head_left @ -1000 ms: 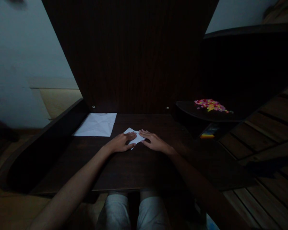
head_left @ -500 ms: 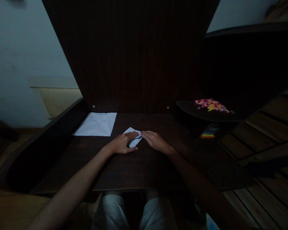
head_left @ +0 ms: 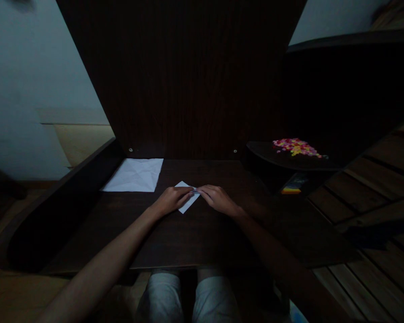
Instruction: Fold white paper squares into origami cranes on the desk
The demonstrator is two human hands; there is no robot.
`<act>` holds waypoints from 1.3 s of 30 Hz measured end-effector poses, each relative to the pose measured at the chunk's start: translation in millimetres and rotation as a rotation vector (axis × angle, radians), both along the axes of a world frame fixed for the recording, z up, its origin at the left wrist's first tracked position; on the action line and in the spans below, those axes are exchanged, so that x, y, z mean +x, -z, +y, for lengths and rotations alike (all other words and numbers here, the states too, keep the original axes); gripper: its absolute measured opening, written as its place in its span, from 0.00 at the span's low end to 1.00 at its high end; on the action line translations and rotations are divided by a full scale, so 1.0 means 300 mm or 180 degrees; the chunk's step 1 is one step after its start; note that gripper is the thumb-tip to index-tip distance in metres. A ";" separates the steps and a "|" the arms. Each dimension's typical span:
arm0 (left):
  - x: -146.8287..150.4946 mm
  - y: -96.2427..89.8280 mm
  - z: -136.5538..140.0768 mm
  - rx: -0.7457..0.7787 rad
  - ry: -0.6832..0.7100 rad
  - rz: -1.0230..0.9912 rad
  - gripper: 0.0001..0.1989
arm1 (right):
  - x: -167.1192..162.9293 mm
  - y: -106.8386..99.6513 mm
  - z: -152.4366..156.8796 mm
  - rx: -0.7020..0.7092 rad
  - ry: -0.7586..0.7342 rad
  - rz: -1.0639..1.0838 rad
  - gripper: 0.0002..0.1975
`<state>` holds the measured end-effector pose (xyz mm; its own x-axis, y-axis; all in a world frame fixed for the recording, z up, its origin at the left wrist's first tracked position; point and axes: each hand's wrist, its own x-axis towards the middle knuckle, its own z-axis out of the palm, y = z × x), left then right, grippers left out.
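Observation:
A small folded sheet of white paper (head_left: 186, 207) lies on the dark desk in front of me, its corners pointing toward and away from me. Across its middle reaches my left hand (head_left: 171, 200), thumb and fingers pinched together on the fold near the right corner. My right hand (head_left: 219, 199) meets it there, fingers pressed together on that same corner. Both hands cover the middle of the paper, so the fold itself is mostly hidden.
A larger creased white sheet (head_left: 134, 175) lies flat at the back left. On a corner shelf (head_left: 265, 150) at the right sits a pile of pink, red and yellow bits (head_left: 298, 147). A dark side panel (head_left: 57, 202) borders the desk's left; a tall back panel (head_left: 182, 80) rises behind.
My left hand has drawn its thumb up from the desk to its fingers and now pinches the paper. More of the paper's near corner shows. My right hand has barely moved.

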<state>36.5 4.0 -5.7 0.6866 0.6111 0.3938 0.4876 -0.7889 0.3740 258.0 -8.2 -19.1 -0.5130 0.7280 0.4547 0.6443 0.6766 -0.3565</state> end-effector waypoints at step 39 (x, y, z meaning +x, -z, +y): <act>0.002 -0.005 -0.010 -0.0268 0.0033 -0.0159 0.12 | 0.006 0.004 -0.001 -0.0004 0.0062 -0.0080 0.13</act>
